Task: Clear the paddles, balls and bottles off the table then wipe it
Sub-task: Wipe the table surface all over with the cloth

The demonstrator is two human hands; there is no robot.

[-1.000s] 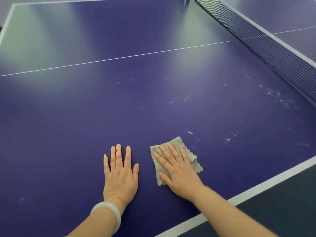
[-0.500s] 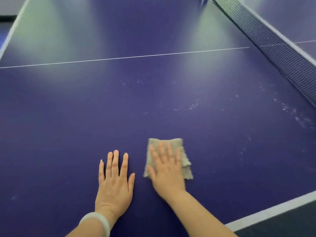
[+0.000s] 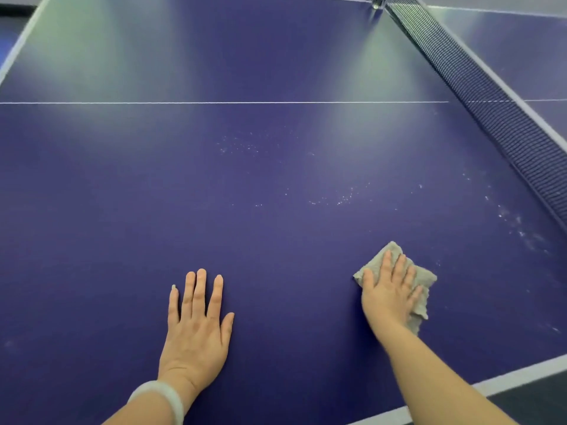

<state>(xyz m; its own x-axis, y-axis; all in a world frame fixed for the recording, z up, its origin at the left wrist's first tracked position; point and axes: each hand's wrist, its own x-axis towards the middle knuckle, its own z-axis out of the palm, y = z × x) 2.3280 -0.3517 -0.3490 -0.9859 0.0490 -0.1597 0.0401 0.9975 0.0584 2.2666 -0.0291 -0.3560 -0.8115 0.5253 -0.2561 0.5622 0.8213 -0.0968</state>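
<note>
- We are logging one counter (image 3: 276,179): a dark blue table-tennis top, reflecting pale streaks of light at its far end.
- We are noting the left hand (image 3: 196,329): it is resting palm down on the bare blue surface, fingers straight and slightly spread, holding nothing.
- We are noting a pale bracelet (image 3: 162,397) sitting round the left wrist.
- We are noting the right hand (image 3: 388,297): it is pressing flat on the grey cloth (image 3: 425,280), fingers straight and close together, not curling round it.
- We are placing the grey cloth: it is lying crumpled on the counter under the right hand, near the white edge stripe (image 3: 521,374), its corners showing beyond the fingertips and the little-finger side.
- We are recording the net (image 3: 491,96): dark mesh with a white top band, running along the right side from a metal clamp (image 3: 376,1) at the far corner.
- We are counting white specks (image 3: 343,199) scattered over the counter beyond the cloth, with more trailing along the foot of the net.
- We are recording a thin white centre line (image 3: 214,102) crossing the counter well beyond both hands.
- We are finding the two hands lying well apart.
</note>
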